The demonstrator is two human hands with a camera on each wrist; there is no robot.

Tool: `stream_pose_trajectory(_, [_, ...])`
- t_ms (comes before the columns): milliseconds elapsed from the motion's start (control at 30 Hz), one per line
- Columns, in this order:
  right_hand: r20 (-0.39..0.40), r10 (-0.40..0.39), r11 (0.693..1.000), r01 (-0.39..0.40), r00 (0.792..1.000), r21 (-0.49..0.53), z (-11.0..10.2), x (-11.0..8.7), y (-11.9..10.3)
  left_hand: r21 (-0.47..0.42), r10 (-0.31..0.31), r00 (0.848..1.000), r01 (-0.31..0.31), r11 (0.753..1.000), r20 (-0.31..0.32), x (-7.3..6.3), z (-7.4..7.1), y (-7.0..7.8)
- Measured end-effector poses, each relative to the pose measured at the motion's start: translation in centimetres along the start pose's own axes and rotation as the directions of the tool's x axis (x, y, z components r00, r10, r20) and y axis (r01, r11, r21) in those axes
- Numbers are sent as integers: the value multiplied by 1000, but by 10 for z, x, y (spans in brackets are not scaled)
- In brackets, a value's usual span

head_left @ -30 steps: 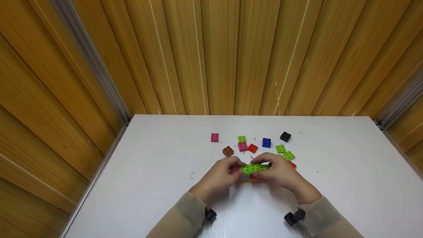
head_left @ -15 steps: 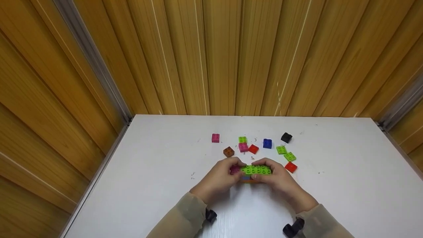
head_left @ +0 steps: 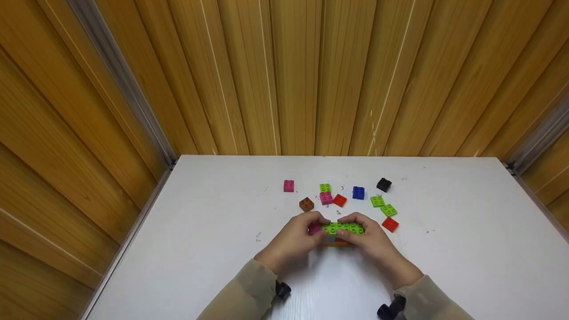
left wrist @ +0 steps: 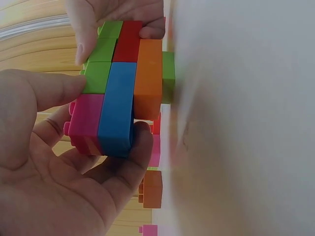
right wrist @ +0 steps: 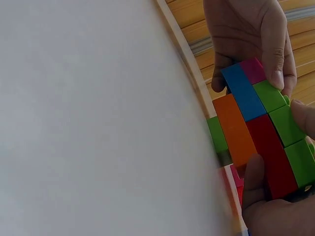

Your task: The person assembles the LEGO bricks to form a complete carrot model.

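Note:
My left hand (head_left: 295, 235) and right hand (head_left: 378, 240) hold a stack of toy building bricks from both ends. In the left wrist view its top layer has a pink brick (left wrist: 86, 120) beside several green bricks (left wrist: 98, 77). Beneath them lie a blue brick (left wrist: 117, 108) and a red brick (left wrist: 128, 42), then an orange brick (left wrist: 148, 78). A green brick (left wrist: 168, 77) is lowest. My left fingers grip the pink and blue end. Around the red and green end curl the right fingers, its thumb at the top layer. A thin dark line separates red from green (right wrist: 285, 122).
Loose bricks lie behind the hands on the white table (head_left: 213, 266): pink (head_left: 289, 186), brown (head_left: 306, 204), blue (head_left: 358, 192), black (head_left: 384, 184), several green (head_left: 388, 210) and red (head_left: 390, 224). Wood-patterned panels (head_left: 293, 75) stand behind the table.
My right hand has drawn slightly down and toward me, uncovering the right-hand green bricks on the stack and the red piece beyond it. The left hand stays almost still.

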State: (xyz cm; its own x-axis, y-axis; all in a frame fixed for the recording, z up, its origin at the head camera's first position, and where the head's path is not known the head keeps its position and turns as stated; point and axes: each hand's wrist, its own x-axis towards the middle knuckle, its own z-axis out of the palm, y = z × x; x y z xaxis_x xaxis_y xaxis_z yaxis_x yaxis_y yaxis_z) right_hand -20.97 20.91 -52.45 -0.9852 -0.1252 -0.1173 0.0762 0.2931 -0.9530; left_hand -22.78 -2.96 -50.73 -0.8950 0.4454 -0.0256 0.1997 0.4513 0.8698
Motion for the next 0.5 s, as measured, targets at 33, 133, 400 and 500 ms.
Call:
stream_pose_trajectory(33, [1,1,1000,-1,1000,-2,0,0,0,0,1,1000,-1,1000,1,0,0,0])
stream_pose_trajectory(133, [-1,-3,1000,3,1000,-13,0,0,-1,-2,2,1000,-2,1000,2,0,0,0])
stream_pose_trajectory(400, [-2,-4,1000,4,1000,-9,0,-2,-2,2,-3,1000,3,1000,2,0,0,0])
stream_pose_trajectory(500, [-2,-8,1000,8,1000,-22,-1,-2,-2,5,-11,1000,11,1000,4,0,0,0])
